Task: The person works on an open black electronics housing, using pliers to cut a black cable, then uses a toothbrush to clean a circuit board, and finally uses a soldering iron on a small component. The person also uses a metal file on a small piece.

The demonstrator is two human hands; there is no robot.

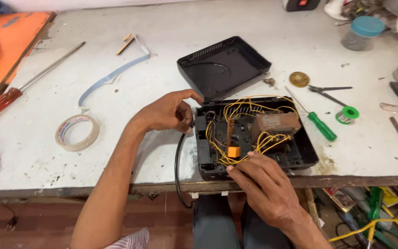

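Observation:
An open black plastic device case [306,146] lies at the table's front edge, full of yellow wires [236,110], a brown transformer block [275,124] and a small orange part [233,151]. My left hand [166,112] rests against the case's left wall, where a black cable [178,161] leaves it and hangs over the table edge. My right hand [266,184] reaches in from the front, its fingertips on the wires beside the orange part. The case's black lid [222,67] lies upside down just behind.
A green-handled screwdriver [321,125], a green solder spool [347,114], pliers [330,90] and a brass disc [299,79] lie to the right. A tape roll [77,133] and a red-handled screwdriver [5,99] lie left. A lidded jar [362,33] stands far right.

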